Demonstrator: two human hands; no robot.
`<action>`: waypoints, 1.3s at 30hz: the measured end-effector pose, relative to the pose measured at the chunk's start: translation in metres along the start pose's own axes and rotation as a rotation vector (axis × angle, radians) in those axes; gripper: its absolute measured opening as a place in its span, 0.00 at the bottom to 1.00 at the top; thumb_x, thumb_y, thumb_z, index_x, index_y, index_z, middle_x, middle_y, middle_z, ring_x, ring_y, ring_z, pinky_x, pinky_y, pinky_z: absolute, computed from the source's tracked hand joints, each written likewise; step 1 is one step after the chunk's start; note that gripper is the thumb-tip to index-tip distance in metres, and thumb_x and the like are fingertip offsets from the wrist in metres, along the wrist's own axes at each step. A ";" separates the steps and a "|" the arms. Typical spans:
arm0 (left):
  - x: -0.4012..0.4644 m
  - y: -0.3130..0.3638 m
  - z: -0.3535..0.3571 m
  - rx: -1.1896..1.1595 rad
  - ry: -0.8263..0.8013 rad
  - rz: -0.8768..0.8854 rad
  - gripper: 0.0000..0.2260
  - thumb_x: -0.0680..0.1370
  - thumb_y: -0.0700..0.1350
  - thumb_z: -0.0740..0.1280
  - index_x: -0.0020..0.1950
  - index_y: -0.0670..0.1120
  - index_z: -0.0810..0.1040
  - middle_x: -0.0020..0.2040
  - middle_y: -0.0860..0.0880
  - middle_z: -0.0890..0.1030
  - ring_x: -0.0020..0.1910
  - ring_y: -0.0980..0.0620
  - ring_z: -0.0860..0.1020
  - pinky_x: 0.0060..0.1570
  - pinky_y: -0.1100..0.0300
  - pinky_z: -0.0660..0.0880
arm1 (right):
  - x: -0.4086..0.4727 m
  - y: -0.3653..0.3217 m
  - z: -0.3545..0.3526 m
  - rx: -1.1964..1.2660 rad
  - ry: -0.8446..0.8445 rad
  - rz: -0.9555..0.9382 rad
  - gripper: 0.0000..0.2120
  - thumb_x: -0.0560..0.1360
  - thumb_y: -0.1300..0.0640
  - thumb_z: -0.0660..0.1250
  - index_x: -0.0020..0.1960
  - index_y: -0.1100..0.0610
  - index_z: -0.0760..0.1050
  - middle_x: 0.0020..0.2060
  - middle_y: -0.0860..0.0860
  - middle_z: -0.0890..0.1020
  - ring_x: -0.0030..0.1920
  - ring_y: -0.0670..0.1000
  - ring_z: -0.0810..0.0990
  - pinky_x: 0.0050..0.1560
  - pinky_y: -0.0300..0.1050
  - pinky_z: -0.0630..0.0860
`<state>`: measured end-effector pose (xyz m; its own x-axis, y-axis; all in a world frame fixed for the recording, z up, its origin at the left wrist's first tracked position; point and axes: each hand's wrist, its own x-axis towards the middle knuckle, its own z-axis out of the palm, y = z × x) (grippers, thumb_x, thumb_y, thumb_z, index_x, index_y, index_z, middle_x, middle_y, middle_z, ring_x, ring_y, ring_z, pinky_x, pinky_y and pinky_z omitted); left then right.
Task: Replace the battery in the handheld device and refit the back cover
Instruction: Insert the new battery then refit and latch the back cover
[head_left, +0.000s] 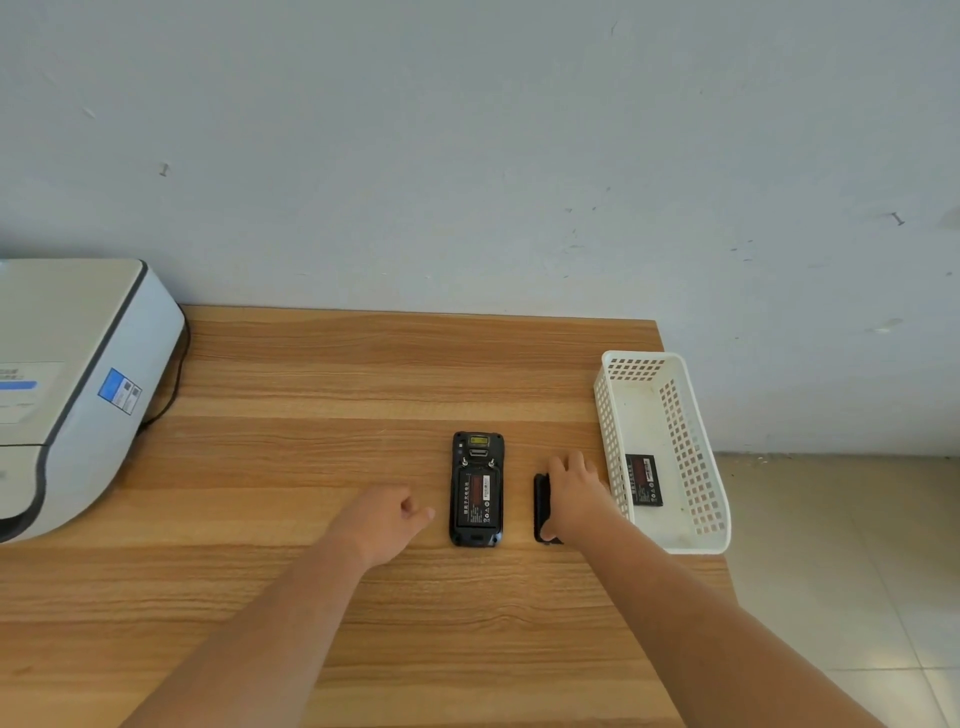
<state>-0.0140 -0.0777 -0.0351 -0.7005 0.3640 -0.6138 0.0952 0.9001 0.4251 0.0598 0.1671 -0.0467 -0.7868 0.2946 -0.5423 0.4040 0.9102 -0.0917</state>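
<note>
A black handheld device (476, 488) lies face down on the wooden table (322, 374), its back open with a battery (478, 497) seated in the bay. Just right of it lies the black back cover (541, 501), and my right hand (574, 493) rests on top of it, fingers wrapped over its edges. My left hand (392, 517) hovers just left of the device, fingers loosely curled, holding nothing. A second battery (644, 479) lies inside the white basket (696, 441).
The white perforated basket stands at the table's right edge, close to my right hand. A large white machine (67, 384) with a black cable fills the left side. A grey wall runs behind the table; tiled floor shows on the right.
</note>
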 end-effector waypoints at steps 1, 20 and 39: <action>0.000 0.000 0.001 -0.018 -0.002 -0.001 0.11 0.80 0.58 0.63 0.49 0.51 0.77 0.47 0.54 0.80 0.47 0.57 0.77 0.46 0.62 0.74 | -0.001 0.000 -0.001 0.016 0.002 -0.007 0.41 0.64 0.53 0.80 0.69 0.56 0.60 0.66 0.56 0.65 0.66 0.57 0.67 0.65 0.54 0.72; -0.002 0.060 -0.003 -0.278 -0.002 0.102 0.08 0.81 0.53 0.64 0.52 0.51 0.80 0.48 0.56 0.79 0.47 0.59 0.75 0.41 0.65 0.68 | -0.011 0.001 -0.071 1.237 -0.249 0.105 0.08 0.73 0.71 0.69 0.49 0.61 0.81 0.44 0.56 0.83 0.43 0.51 0.80 0.43 0.42 0.78; 0.017 0.048 -0.002 -0.649 0.076 -0.064 0.04 0.79 0.42 0.69 0.53 0.45 0.79 0.48 0.47 0.82 0.41 0.53 0.79 0.38 0.62 0.73 | 0.008 -0.048 -0.021 1.499 -0.075 0.280 0.11 0.69 0.71 0.72 0.47 0.57 0.78 0.47 0.56 0.83 0.51 0.54 0.82 0.53 0.47 0.80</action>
<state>-0.0230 -0.0290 -0.0244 -0.7407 0.2752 -0.6130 -0.3779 0.5837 0.7187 0.0241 0.1320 -0.0295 -0.6011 0.3449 -0.7209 0.6529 -0.3082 -0.6919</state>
